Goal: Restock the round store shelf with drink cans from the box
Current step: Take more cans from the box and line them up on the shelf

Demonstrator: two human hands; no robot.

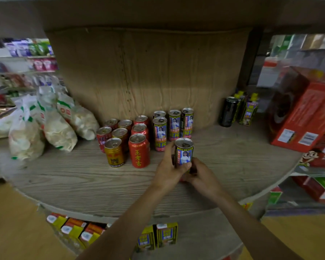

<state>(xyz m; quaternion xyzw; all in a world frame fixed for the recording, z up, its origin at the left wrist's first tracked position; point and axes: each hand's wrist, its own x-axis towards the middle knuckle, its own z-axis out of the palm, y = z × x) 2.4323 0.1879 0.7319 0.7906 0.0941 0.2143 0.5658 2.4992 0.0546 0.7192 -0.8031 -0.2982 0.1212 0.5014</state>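
The can [184,151] is standing upright in the person's grasp, its long axis running vertically, its silver pull-tab top facing up and its label panel facing the camera. It is sitting above the front middle of the round shelf [83,181]; its base is hidden by the fingers, so whether it is touching the wood cannot be told. The left hand [167,168] is wrapping the can's lower left side, thumb curling across the front of the label, and the right hand [202,177] is closing its fingers around the lower right side and base, so both hands are clasping it snugly. The label is showing a blue panel with a small figure in white on a dark and yellow ground; its characters are too blurred to read. At 11 o'clock from the can, four matching tall cans [159,134] are standing upright in a tight group. At 9 o'clock a red can [139,152] is showing the yellow characters 王老吉, with a gold can [114,152] just beside it and more short cans behind. Farther toward 9 o'clock, white bags [58,128] are lying on the shelf. At 2 o'clock a black can [228,111] is standing, and a red box [304,113] is leaning beyond it.
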